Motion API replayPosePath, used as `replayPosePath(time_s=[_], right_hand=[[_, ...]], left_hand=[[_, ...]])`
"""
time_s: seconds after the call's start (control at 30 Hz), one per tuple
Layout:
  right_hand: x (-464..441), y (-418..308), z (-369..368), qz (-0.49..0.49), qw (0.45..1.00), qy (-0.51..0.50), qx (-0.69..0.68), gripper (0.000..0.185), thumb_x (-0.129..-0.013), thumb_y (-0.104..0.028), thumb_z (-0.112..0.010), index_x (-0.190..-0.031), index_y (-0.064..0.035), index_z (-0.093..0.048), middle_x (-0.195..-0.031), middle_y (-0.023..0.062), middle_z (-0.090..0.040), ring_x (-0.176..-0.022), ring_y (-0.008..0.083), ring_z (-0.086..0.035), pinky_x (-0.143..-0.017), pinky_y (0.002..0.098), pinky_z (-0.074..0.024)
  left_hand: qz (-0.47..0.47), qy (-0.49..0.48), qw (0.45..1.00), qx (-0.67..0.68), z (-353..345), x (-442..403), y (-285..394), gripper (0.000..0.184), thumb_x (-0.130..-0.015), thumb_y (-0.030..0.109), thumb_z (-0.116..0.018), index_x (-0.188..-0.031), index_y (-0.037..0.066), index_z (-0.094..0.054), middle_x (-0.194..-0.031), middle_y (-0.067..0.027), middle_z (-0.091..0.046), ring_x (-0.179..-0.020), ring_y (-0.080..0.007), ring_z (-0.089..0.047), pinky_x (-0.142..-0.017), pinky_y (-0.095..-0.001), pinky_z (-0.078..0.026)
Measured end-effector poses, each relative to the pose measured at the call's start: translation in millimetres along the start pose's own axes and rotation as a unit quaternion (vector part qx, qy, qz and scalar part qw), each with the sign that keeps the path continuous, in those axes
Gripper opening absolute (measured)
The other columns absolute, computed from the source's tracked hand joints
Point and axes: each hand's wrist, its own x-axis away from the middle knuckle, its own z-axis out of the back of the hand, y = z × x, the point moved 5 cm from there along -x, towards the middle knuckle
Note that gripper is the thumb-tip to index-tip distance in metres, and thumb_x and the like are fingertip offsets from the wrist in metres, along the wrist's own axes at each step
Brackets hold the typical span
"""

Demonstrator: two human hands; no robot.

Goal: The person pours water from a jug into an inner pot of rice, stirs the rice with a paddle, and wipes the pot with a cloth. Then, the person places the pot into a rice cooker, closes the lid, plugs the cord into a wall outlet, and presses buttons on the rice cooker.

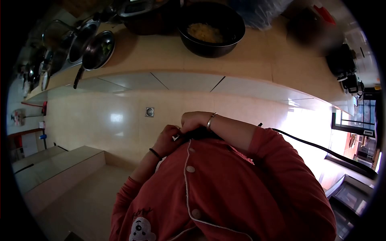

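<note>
Both of my hands meet in front of my waist, below the counter's front edge. My left hand (165, 141), with a dark band at its wrist, has its fingers curled in against the right one. A silver bangle circles the wrist of my right hand (194, 120), whose fingers are closed and bent downward. Just under them is the lower front of a red buttoned shirt (225, 180), with dark material beside it. What the fingers pinch is too dark and covered to make out.
On the counter (257, 56) stand a black pot (209, 50) with yellowish food and a frying pan (94, 54) with green pieces, its handle jutting past the edge. A plastic bag (257, 14) lies behind. A floor drain (149, 112) and a raised step (60, 172) are below.
</note>
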Motion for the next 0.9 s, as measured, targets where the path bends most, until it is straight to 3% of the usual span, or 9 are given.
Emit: replayPosePath(time_s=[0.07,0.2,0.27,0.4,0.47,0.6,0.67,0.8,0.9], right_hand=[[7,4,7,0.058,0.993,0.034,-0.095,0.027,-0.073,-0.021,-0.059,-0.091,-0.0024,-0.065,-0.078,0.0121,-0.065,-0.07,0.022,-0.06,-0.062,0.0337,-0.0467],[17,7,11,0.165,0.981,0.014,-0.104,0.027,-0.075,-0.022,-0.058,-0.093,-0.003,-0.063,-0.082,0.0122,-0.064,-0.076,0.0227,-0.06,-0.067,0.0332,-0.047],[21,-1,9,0.246,0.966,0.076,0.014,0.024,-0.076,-0.022,-0.056,-0.09,-0.0026,-0.061,-0.079,0.0123,-0.062,-0.074,0.0232,-0.059,-0.067,0.0331,-0.0469],[61,-12,33,0.172,0.97,0.164,0.055,0.023,-0.076,-0.022,-0.056,-0.087,-0.0017,-0.06,-0.076,0.0122,-0.061,-0.071,0.0235,-0.058,-0.065,0.0334,-0.0463],[73,0,37,0.12,0.981,0.139,-0.062,0.023,-0.076,-0.022,-0.056,-0.085,-0.0011,-0.06,-0.076,0.0118,-0.061,-0.07,0.0221,-0.057,-0.063,0.0334,-0.0453],[78,5,38,0.094,0.984,0.125,-0.085,0.023,-0.077,-0.022,-0.055,-0.084,-0.0001,-0.059,-0.073,0.0106,-0.06,-0.066,0.0205,-0.056,-0.061,0.033,-0.0445],[77,4,38,0.091,0.978,0.078,-0.169,0.026,-0.078,-0.025,-0.056,-0.081,0.0007,-0.06,-0.068,0.0094,-0.059,-0.062,0.0193,-0.055,-0.06,0.0327,-0.0441],[80,-13,39,0.087,0.987,0.055,-0.123,0.033,-0.079,-0.03,-0.057,-0.077,0.002,-0.06,-0.063,0.0094,-0.058,-0.06,0.0187,-0.055,-0.058,0.0326,-0.0437],[89,-13,45,0.099,0.988,0.107,-0.052,0.038,-0.079,-0.035,-0.059,-0.073,0.0024,-0.06,-0.062,0.0117,-0.058,-0.06,0.0193,-0.055,-0.058,0.0332,-0.0435]], left_hand=[[-0.074,0.041,0.995,-0.06,-3,4,-6,0.019,-0.075,0.018,-0.068,-0.087,0.004,-0.064,-0.079,-0.0119,-0.06,-0.077,-0.0258,-0.059,-0.069,-0.0351,-0.049],[-0.05,-0.026,0.998,-0.023,-5,-10,8,0.016,-0.077,0.017,-0.064,-0.086,0.004,-0.063,-0.08,-0.0137,-0.06,-0.077,-0.0309,-0.058,-0.071,-0.0373,-0.048],[-0.024,-0.067,0.994,-0.078,-15,-14,1,0.014,-0.079,0.016,-0.059,-0.087,0.005,-0.062,-0.081,-0.0147,-0.06,-0.078,-0.033,-0.058,-0.069,-0.0398,-0.048],[-0.004,-0.001,0.994,-0.108,-4,-14,23,0.013,-0.081,0.015,-0.057,-0.088,0.006,-0.06,-0.081,-0.0143,-0.06,-0.078,-0.0327,-0.059,-0.066,-0.0414,-0.048],[-0.038,0.055,0.994,-0.083,3,-12,28,0.011,-0.082,0.014,-0.056,-0.088,0.005,-0.059,-0.083,-0.0136,-0.06,-0.077,-0.0322,-0.059,-0.064,-0.0411,-0.048],[-0.076,0.048,0.993,-0.078,2,-14,32,0.01,-0.082,0.013,-0.055,-0.088,0.004,-0.057,-0.083,-0.0131,-0.059,-0.076,-0.0325,-0.058,-0.063,-0.0403,-0.048],[-0.112,0.059,0.989,-0.083,0,-13,33,0.011,-0.082,0.011,-0.056,-0.089,0.004,-0.055,-0.081,-0.0125,-0.057,-0.074,-0.0324,-0.058,-0.063,-0.0398,-0.048],[-0.161,0.063,0.98,-0.097,6,-13,50,0.011,-0.081,0.008,-0.057,-0.091,0.004,-0.056,-0.08,-0.0131,-0.057,-0.073,-0.0327,-0.058,-0.062,-0.0382,-0.048],[-0.155,0.053,0.98,-0.115,7,-13,51,0.01,-0.08,0.007,-0.057,-0.09,0.004,-0.055,-0.08,-0.0128,-0.056,-0.073,-0.032,-0.057,-0.061,-0.0384,-0.048]])
